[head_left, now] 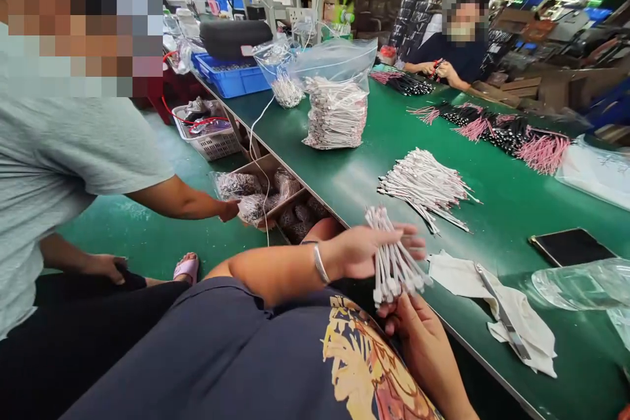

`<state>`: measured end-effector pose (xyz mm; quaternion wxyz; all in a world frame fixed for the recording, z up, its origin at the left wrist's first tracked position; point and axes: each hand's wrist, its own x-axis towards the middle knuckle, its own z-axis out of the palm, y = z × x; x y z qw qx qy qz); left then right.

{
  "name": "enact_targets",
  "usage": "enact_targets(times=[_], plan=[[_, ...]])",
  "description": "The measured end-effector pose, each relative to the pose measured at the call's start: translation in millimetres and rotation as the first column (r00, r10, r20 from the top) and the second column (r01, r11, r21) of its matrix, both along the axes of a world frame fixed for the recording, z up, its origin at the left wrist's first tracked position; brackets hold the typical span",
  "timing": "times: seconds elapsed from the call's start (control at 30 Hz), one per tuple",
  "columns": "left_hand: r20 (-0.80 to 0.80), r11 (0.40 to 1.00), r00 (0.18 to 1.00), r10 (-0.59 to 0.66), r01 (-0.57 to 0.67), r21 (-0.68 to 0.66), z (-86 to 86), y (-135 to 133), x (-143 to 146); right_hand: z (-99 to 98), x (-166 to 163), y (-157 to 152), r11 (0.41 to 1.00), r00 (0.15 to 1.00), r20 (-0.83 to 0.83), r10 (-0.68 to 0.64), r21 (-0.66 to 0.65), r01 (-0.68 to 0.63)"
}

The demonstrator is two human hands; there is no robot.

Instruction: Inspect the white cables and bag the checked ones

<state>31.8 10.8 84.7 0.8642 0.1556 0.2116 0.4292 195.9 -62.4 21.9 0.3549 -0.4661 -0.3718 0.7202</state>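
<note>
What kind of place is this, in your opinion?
Probably a small electronics workshop: a long green workbench holds piles of white cables, a bag of cables stands on it, and a co-worker sits handling wires.

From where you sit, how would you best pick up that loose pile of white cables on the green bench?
I'd take the pile of white cables around its middle, coming from above on the near side. The strands lie roughly side by side there, so they should gather into one bunch, while the ends fan out and could slip. Fingers could slide under it along the green bench mat.
</note>
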Motion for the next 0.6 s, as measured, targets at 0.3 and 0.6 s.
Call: enact_targets(times=[0.3, 0.6], plan=[[0.084, 0.993, 0.996, 0.024, -0.014, -0.121, -39.2, -3, -4, -7.2, -4, 3, 0.983, 0.998, 0.047, -0.03, -0.181, 0.038], [0.13, 0.993, 0.99, 0.054, -0.04, -0.108, -50.5, 2, -14, -5.8, -11, 14, 0.977, 0.997, 0.074, 0.008, -0.215, 0.008]])
